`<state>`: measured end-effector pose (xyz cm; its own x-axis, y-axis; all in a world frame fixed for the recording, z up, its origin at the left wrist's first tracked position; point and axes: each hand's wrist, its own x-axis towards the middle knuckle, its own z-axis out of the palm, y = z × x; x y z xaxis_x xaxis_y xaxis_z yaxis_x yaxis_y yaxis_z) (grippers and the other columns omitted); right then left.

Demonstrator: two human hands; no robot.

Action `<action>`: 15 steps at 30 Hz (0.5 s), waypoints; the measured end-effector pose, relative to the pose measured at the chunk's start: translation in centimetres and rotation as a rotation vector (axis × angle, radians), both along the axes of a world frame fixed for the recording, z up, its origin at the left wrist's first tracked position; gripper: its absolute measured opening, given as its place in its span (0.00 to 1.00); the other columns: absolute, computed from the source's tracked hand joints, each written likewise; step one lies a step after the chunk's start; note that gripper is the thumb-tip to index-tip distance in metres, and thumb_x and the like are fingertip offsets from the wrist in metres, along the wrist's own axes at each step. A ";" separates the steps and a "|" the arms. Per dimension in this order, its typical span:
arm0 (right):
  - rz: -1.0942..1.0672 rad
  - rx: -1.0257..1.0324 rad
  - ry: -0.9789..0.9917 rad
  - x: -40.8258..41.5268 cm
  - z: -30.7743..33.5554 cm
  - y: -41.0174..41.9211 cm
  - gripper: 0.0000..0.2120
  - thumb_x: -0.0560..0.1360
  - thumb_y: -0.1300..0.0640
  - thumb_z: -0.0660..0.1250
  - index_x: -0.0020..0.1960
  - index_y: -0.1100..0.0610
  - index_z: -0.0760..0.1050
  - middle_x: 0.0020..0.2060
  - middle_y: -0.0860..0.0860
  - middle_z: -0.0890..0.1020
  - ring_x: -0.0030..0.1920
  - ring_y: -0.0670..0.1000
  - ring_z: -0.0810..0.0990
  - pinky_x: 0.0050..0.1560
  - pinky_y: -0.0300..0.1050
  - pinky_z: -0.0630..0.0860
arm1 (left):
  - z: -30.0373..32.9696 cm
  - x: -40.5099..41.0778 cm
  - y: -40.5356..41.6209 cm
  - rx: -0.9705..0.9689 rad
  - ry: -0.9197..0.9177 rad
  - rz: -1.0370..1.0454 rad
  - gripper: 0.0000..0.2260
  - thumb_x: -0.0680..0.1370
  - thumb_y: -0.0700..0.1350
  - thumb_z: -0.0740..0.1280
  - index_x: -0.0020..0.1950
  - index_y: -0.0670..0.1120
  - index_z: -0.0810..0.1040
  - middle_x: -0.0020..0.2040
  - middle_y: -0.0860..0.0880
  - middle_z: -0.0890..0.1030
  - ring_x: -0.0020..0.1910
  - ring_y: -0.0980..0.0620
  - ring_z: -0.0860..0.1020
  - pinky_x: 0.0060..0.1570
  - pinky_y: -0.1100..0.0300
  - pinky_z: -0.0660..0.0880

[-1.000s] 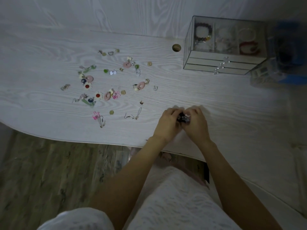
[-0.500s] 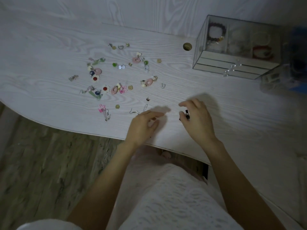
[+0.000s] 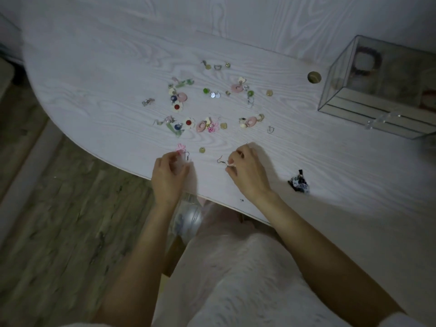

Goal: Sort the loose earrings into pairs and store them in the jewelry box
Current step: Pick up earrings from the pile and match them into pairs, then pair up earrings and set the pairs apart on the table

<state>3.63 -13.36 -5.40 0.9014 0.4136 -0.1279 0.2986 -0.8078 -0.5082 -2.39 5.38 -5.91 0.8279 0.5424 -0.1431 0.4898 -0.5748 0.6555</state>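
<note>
Several loose earrings (image 3: 207,107) lie scattered across the white wooden table (image 3: 94,74): pink ovals, flowers with red centres, green beads, small studs. My left hand (image 3: 168,178) is at the table's near edge and pinches a clear drop earring (image 3: 188,159), just below a pink flower earring (image 3: 181,147). To its right, my right hand (image 3: 247,172) pinches a matching hook earring (image 3: 223,161) at its fingertips. A dark pair of earrings (image 3: 299,182) lies on the table right of my right hand. The glass jewelry box (image 3: 368,107) stands at the far right with its drawers shut.
A round cable hole (image 3: 314,77) is in the table left of the box. Bracelets show through the box's glass top. A green stud (image 3: 202,150) lies between my hands. The curved table edge runs under my wrists, with wood floor to the left.
The dark pair that both hands held was set down and now lies on the table. Both hands moved left to the hook earrings near the table edge and took hold of them.
</note>
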 end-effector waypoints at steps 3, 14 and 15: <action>0.029 0.016 0.003 0.0 0.0 -0.3 0.05 0.74 0.60 0.68 0.46 0.62 0.76 0.51 0.56 0.74 0.53 0.54 0.71 0.43 0.46 0.76 | -0.2 0.6 0.2 0.004 0.007 -0.001 0.17 0.73 0.51 0.71 0.58 0.47 0.75 0.51 0.49 0.76 0.46 0.55 0.73 0.45 0.63 0.69; -0.041 0.059 0.020 -1.0 -0.4 -1.2 0.15 0.72 0.60 0.70 0.58 0.61 0.73 0.57 0.58 0.71 0.51 0.57 0.74 0.44 0.48 0.79 | -0.4 -0.9 -1.8 0.019 0.015 -0.130 0.10 0.74 0.46 0.70 0.53 0.46 0.77 0.44 0.49 0.82 0.42 0.52 0.79 0.45 0.57 0.76; -0.045 0.053 0.021 -1.0 -0.5 -1.1 0.15 0.73 0.60 0.70 0.58 0.61 0.74 0.56 0.58 0.71 0.50 0.57 0.75 0.45 0.48 0.78 | -0.5 -1.2 -2.2 0.014 0.015 -0.142 0.10 0.73 0.46 0.70 0.53 0.45 0.77 0.45 0.48 0.81 0.42 0.52 0.79 0.45 0.58 0.76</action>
<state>2.62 -14.43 -5.86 0.9164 0.3799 -0.1261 0.2516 -0.7917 -0.5566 -3.58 3.18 -6.42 0.8943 0.4219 -0.1489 0.4123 -0.6482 0.6402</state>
